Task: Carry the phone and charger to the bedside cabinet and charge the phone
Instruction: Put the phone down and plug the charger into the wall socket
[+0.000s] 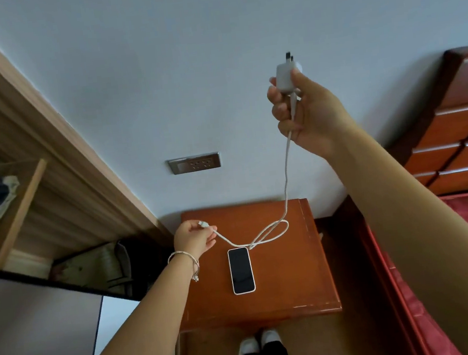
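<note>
White charger plug (288,76), prongs pointing up, is gripped in the closed right hand (304,111), raised well above the phone (241,270) and to the right of it. The left hand (194,238), closed in a pinch, holds the free connector end of the white cable (286,183) just left of the phone. The cable hangs from the plug, loops on the wooden worktop (297,281) of the bedside cabinet, and touches the phone's top edge. The phone lies flat, screen up and dark, near the worktop's centre. A wall socket (194,163) sits on the wall above the phone. A bracelet (185,260) circles the left wrist.
</note>
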Motion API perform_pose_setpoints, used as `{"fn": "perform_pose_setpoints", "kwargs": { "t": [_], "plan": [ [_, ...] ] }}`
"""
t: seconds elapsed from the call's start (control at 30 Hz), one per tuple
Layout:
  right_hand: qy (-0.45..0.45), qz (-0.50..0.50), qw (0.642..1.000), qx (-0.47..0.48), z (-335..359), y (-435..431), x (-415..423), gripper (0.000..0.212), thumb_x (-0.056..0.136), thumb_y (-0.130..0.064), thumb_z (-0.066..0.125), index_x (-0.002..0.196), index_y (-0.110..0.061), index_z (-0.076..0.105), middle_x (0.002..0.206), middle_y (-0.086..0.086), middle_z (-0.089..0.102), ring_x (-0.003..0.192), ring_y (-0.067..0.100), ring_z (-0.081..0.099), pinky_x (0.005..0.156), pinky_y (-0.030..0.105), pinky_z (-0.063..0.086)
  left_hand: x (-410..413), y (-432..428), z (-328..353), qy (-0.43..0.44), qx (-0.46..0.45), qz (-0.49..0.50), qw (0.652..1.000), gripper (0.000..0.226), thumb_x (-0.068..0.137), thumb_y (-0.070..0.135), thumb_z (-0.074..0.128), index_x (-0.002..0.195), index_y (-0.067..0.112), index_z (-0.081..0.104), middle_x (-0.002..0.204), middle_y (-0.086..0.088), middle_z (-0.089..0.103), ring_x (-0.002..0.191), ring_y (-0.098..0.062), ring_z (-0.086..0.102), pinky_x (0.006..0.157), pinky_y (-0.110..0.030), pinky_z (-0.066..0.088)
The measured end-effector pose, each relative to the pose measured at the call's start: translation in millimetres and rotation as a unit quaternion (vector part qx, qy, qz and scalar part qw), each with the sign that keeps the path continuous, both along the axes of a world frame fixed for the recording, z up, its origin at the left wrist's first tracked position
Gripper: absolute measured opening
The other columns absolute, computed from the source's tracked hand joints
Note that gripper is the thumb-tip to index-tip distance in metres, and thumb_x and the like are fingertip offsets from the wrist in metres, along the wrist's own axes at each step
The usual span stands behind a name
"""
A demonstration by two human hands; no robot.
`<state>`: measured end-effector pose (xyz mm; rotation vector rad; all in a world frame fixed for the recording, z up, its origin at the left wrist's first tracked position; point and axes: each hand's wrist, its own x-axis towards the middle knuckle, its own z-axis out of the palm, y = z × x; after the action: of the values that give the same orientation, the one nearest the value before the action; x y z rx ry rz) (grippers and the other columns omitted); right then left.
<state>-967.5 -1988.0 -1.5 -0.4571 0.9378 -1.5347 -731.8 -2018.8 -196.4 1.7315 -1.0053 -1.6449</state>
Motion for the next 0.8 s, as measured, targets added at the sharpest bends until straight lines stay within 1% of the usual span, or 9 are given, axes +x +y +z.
{"fn": "perform_pose_setpoints", "kwargs": {
  "t": [0.13,0.27,0.37,0.47,0.57,0.67,0.73,0.8],
  "plan": [
    [0.017,0.018,0.999,-0.024,29.5,-3.6,8.5,0.025,0.098,-0.036,0.042,0.105,-0.014,0.05,0.07,-0.004,0.066,0.052,0.005,0.054,0.039,0.014,0.021,6.5,13.5,-12.8,-0.03,-0.012,-0.046,0.998,0.019,0.077,-0.005,0.068,0.087,0.006,0.057,0.095,-0.018,0.068,0.084,-0.025,0.067,0.067,-0.031,0.056],
    [0.017,0.033,0.999,-0.017,35.1,-2.0,20.1,0.024,0.099,-0.036,0.042,0.104,-0.014,0.049,0.071,-0.005,0.065,0.051,0.004,0.054,0.04,0.014,0.02,7.3,26.6,-24.5,-0.023,0.044,-0.077,0.996,0.019,0.076,-0.003,0.067,0.09,0.008,0.06,0.103,-0.013,0.066,0.094,-0.023,0.064,0.064,-0.03,0.056],
    [0.023,0.038,0.999,0.013,29.5,-1.1,26.9,0.024,0.098,-0.036,0.044,0.107,-0.014,0.047,0.071,-0.004,0.066,0.051,0.005,0.054,0.039,0.014,0.021,8.8,34.0,-27.5,-0.034,0.033,-0.143,0.989,0.025,0.079,0.002,0.065,0.101,0.012,0.061,0.11,-0.005,0.063,0.101,-0.019,0.06,0.076,-0.031,0.053],
    [0.022,0.04,0.999,0.024,23.7,-1.5,31.0,0.025,0.098,-0.036,0.045,0.108,-0.013,0.046,0.072,-0.003,0.067,0.051,0.005,0.054,0.039,0.014,0.021,4.3,34.1,-18.5,-0.022,0.004,-0.173,0.985,0.032,0.082,0.004,0.063,0.113,0.013,0.06,0.115,-0.002,0.062,0.106,-0.018,0.058,0.086,-0.033,0.049],
    [0.013,0.041,0.999,0.027,17.6,-2.0,34.4,0.024,0.098,-0.036,0.044,0.106,-0.014,0.048,0.072,-0.004,0.067,0.052,0.005,0.054,0.04,0.014,0.02,-6.9,32.3,-2.9,0.034,-0.024,-0.206,0.978,0.034,0.084,0.004,0.062,0.115,0.016,0.06,0.118,-0.003,0.065,0.109,-0.015,0.06,0.093,-0.035,0.05],
    [-0.003,0.036,0.999,0.036,10.9,-1.6,38.0,0.024,0.098,-0.036,0.044,0.104,-0.014,0.049,0.072,-0.004,0.067,0.052,0.005,0.054,0.04,0.015,0.019,-23.4,33.5,11.2,0.071,-0.076,-0.26,0.96,0.04,0.084,0.007,0.063,0.121,0.019,0.056,0.126,-0.004,0.062,0.11,-0.013,0.06,0.095,-0.031,0.049],
    [-0.007,0.037,0.998,0.04,7.2,-0.9,40.9,0.024,0.098,-0.036,0.043,0.103,-0.014,0.049,0.073,-0.003,0.066,0.051,0.005,0.054,0.039,0.015,0.019,-35.6,34.0,17.7,0.078,-0.111,-0.28,0.95,0.044,0.084,0.008,0.064,0.125,0.019,0.055,0.131,-0.005,0.058,0.118,-0.016,0.055,0.101,-0.032,0.044],
    [-0.006,0.037,0.998,0.042,5.0,0.0,43.0,0.023,0.098,-0.036,0.043,0.102,-0.013,0.049,0.072,-0.003,0.066,0.051,0.006,0.054,0.039,0.015,0.02,-46.2,34.0,22.4,0.082,-0.136,-0.298,0.941,0.039,0.084,0.012,0.065,0.12,0.024,0.058,0.13,-0.001,0.059,0.123,-0.016,0.05,0.106,-0.033,0.038]
  ]
}}
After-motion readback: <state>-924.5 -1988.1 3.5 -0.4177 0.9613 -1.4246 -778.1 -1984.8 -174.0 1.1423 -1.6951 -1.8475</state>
